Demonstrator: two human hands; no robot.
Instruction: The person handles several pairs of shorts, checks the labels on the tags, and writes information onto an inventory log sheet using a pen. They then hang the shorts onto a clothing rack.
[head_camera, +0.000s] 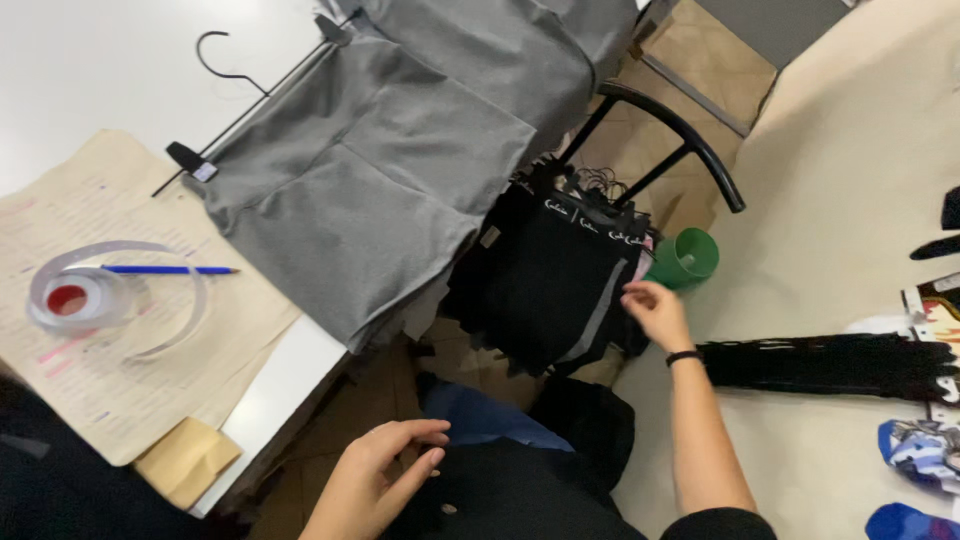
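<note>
The right hand (655, 310) reaches out to a hanging bunch of black garments (550, 285), its fingertips pinched on the edge of the outermost piece near the waistbands. The bunch hangs from a black chair rail (690, 140) beside a green cup (688, 258). The left hand (385, 475) rests low over the lap, fingers loosely curled and holding nothing. Grey shorts (370, 180) already lie clipped to a hanger (225, 70) on the desk (290, 375), next to a tape roll (72, 298) and a blue pen (165, 269). Judging by this, the grey piece looks dealt with, while the black stack remains untouched save for that one pinched edge.
</note>
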